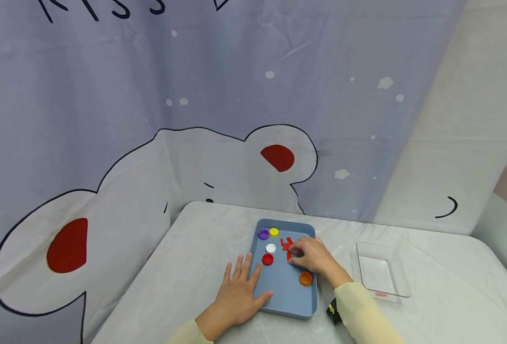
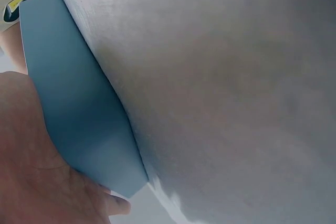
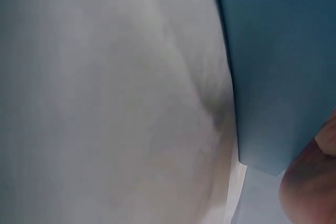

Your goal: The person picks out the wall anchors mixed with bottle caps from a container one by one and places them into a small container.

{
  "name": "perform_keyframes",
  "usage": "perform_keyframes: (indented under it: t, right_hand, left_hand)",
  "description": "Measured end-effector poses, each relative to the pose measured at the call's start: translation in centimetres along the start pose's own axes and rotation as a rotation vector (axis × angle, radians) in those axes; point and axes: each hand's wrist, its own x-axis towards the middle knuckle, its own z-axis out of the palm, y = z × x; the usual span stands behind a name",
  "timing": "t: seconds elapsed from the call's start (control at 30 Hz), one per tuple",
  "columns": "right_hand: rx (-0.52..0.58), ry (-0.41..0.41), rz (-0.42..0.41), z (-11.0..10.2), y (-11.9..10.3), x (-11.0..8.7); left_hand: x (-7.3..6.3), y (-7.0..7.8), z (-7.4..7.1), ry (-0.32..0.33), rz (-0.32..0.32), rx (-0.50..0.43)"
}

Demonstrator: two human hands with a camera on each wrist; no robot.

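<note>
A blue-grey tray point(image 1: 285, 298) lies on the white-covered table, with several small red strips point(image 1: 282, 242) in its upper right part. My right hand point(image 1: 315, 255) reaches over the tray's right rim, thumb and forefinger apart at the red strips. The left hand point(image 1: 238, 296) has its fingers spread and rests along the tray's left rim, thumb over the edge. Inside the tray are a purple cap point(image 1: 264, 234), a yellow cap point(image 1: 274, 232), a white cap point(image 1: 271, 248), a red cap point(image 1: 267, 259) and an orange cap point(image 1: 306, 278). Both wrist views show mostly the tray's outer wall point(image 2: 86, 93).
A clear plastic box point(image 1: 384, 272) stands right of the tray, a small red piece point(image 1: 381, 294) showing at its near end. Beside the right sleeve is a black device point(image 1: 333, 313) with a yellow mark. A printed curtain point(image 1: 236, 86) hangs behind the table.
</note>
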Motion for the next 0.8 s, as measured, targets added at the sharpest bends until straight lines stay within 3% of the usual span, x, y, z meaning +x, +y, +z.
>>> perform_keyframes:
  t: [0.37, 0.8]
  right_hand:
    - [-0.012, 0.014, -0.001, 0.03, -0.16, -0.02]
    - [-0.009, 0.007, -0.003, -0.02, -0.13, 0.02]
  left_hand:
    - [0.08, -0.06, 0.16, 0.016, 0.003, 0.007]
    - [0.03, 0.08, -0.07, -0.007, -0.006, -0.005]
